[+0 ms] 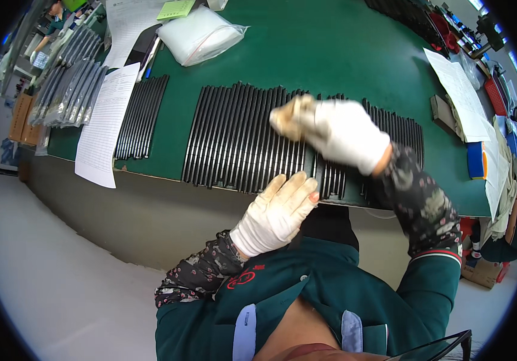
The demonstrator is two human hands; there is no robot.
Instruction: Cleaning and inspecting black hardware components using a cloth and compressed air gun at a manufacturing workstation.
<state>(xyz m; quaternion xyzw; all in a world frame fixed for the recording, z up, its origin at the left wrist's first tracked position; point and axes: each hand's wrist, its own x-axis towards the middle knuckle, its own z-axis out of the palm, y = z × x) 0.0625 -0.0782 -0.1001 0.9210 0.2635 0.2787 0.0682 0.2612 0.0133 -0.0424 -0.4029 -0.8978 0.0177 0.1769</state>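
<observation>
My right hand (343, 132), in a white glove, is closed on a small tan cloth pad (291, 115) and presses it onto a long row of black strips (240, 138) laid side by side on the green table (331, 54). My left hand (278, 212), also gloved, lies flat with fingers apart at the table's near edge, its fingertips touching the near ends of the strips. More black strips (397, 129) continue to the right of my right hand, partly hidden by my wrist and sleeve.
A second, smaller batch of black strips (142, 117) lies to the left beside a printed sheet (103, 123) overhanging the table edge. Bagged strips (69, 84) are stacked far left. A plastic bag of white material (205, 33) lies at the back. Papers (460, 93) and boxes crowd the right.
</observation>
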